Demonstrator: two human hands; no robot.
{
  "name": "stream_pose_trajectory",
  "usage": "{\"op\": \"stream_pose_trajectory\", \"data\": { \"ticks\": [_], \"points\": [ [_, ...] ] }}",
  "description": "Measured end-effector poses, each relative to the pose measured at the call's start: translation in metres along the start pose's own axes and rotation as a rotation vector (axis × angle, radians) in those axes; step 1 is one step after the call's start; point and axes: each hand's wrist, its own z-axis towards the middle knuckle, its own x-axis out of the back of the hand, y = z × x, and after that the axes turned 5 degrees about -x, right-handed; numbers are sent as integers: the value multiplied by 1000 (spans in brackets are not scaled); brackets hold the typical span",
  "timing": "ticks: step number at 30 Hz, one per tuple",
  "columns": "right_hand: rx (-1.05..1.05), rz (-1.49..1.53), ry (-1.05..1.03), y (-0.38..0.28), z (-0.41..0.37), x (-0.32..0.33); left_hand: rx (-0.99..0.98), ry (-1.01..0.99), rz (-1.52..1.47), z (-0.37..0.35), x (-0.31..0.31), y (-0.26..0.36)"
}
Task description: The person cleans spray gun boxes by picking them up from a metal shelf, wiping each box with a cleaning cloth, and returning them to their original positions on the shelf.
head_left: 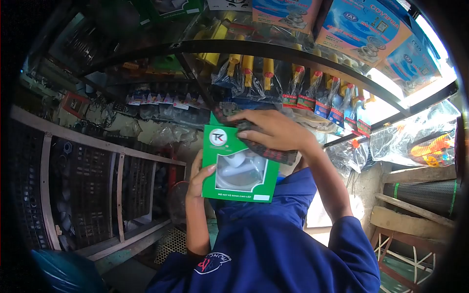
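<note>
Green box (pixel 233 148), its near-square front showing no clear long axis, lies between the hands: left hand (pixel 196 177) gripping its left edge, right hand (pixel 276 130) holding a dark cloth (pixel 274 155) over its upper right corner.

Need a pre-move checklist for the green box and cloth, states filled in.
1. Box supported: ok, left hand grips its left edge.
2. Cloth in hand: ok, right hand has it.
3. Window facing the camera: ok, white contents visible inside.
4. Logo uncovered: ok, clear of both hands.
5. Upper right of the front uncovered: not ok, cloth lies over it.
6. Back of box clean: cannot tell, faces away.
</note>
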Motion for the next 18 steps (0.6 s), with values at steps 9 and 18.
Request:
{"op": "stream_pose_trajectory", "data": {
  "ticks": [9,18],
  "points": [
    [-83,-2,373,5,-37,-10,76,-49,-140,1,6,-11],
    [-137,400,830,12,-36,-57,135,129,-534,-1,3,-52]
  ]
}}
